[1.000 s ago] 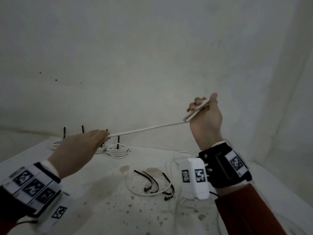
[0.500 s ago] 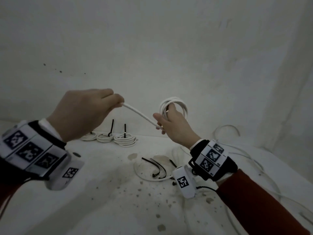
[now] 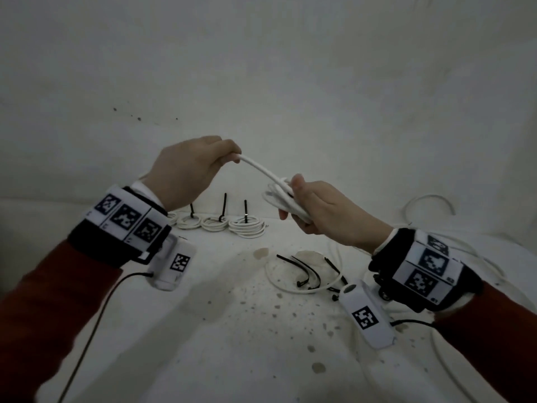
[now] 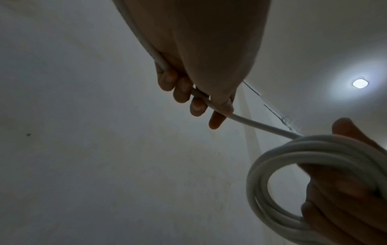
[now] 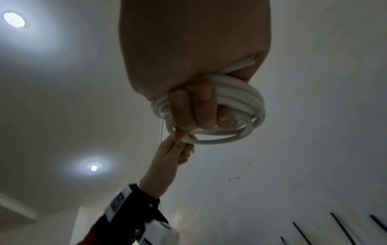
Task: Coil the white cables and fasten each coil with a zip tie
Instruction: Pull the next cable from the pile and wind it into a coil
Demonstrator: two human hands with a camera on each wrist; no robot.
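The round white plastic cable (image 3: 263, 171) runs taut from the left hand (image 3: 189, 170), pinching it at ten o'clock, to the coil (image 3: 283, 203) clenched in the right hand (image 3: 322, 212); feed slack evenly so new loops match.

Dim, grainy frames; glaring ceiling lights (image 5: 15, 19)

Tied coils (image 3: 229, 225) behind, loose zip ties (image 3: 308, 274) below hands.
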